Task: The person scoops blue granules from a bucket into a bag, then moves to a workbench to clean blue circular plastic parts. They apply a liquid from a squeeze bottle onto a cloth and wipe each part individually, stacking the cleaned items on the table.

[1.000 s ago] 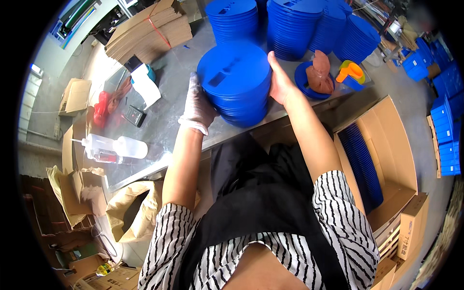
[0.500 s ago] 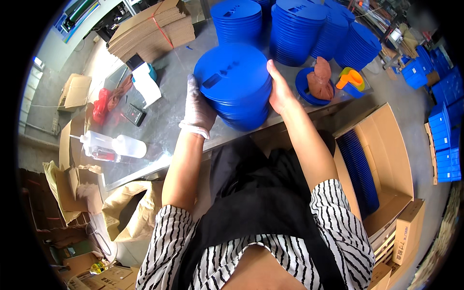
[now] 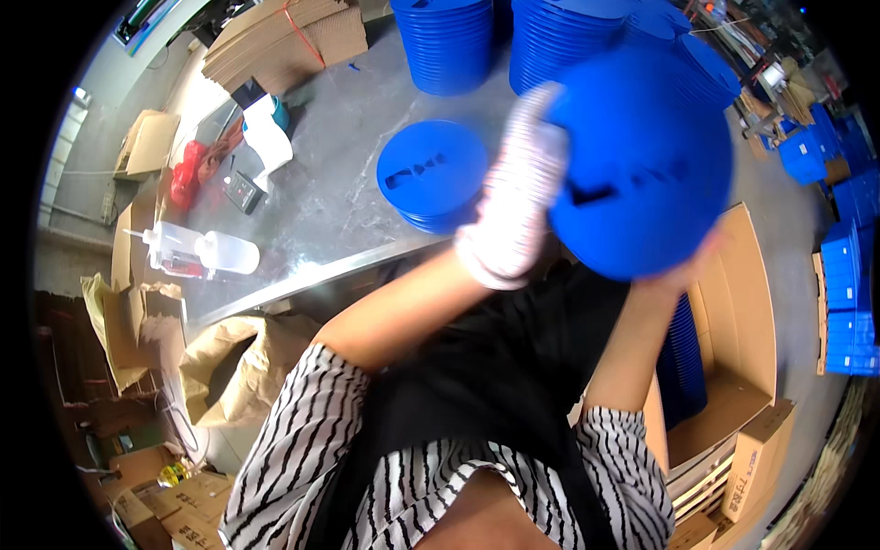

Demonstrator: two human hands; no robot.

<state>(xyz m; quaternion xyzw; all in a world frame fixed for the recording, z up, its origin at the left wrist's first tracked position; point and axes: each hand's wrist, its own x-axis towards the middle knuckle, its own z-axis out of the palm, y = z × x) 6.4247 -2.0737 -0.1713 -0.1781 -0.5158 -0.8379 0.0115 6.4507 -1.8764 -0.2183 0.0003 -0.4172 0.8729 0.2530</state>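
At two o'clock, blue discs (image 3: 637,156) swing clear!
Left hand (image 3: 522,188) and right hand (image 3: 680,271) grip them, split from the short stack (image 3: 431,170) at twelve o'clock.

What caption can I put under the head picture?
Gloved left hand and bare right hand hold blue discs near a stack on the table.

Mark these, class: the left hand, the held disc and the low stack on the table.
Left hand (image 3: 522,183): head view, on the white glove.
Held disc (image 3: 642,145): head view, on its blurred face.
Low stack (image 3: 434,188): head view, on its top face.
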